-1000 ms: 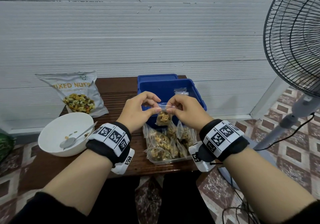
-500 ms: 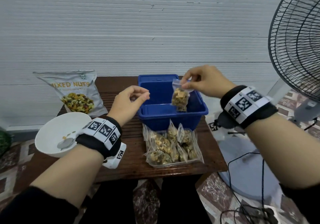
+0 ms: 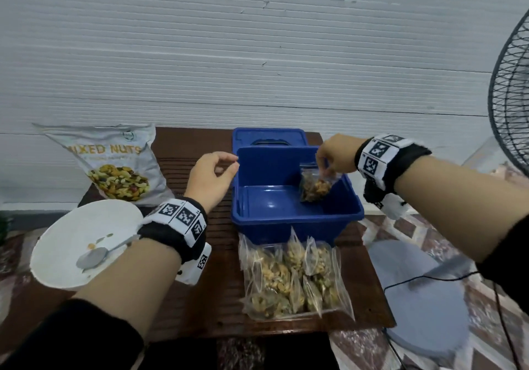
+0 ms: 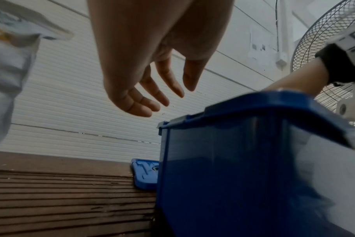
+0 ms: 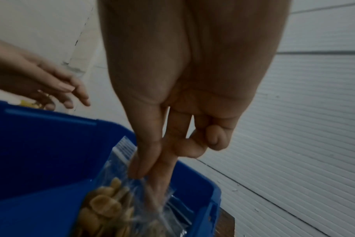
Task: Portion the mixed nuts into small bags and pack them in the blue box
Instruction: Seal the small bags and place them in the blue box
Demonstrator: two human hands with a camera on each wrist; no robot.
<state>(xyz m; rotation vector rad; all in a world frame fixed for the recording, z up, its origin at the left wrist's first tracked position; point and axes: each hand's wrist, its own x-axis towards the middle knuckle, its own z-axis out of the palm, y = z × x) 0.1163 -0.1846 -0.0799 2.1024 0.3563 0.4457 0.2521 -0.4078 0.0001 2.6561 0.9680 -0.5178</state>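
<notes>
Head view: our right hand (image 3: 336, 154) pinches one small bag (image 3: 315, 186) inside the near-empty blue box (image 3: 297, 220); left hand (image 3: 210, 179) loose, empty; filled bags (image 3: 294, 275) await on the desk (image 3: 217, 298).

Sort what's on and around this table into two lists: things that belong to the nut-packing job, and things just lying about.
Job:
small bag, pinched by the right hand
blue box
blue lid
filled bags
mixed nuts pouch
white bowl and spoon

Lying about:
fan with its base

Blue box (image 3: 297, 220), white bowl (image 3: 57, 243), brown table (image 3: 200, 298)
</notes>
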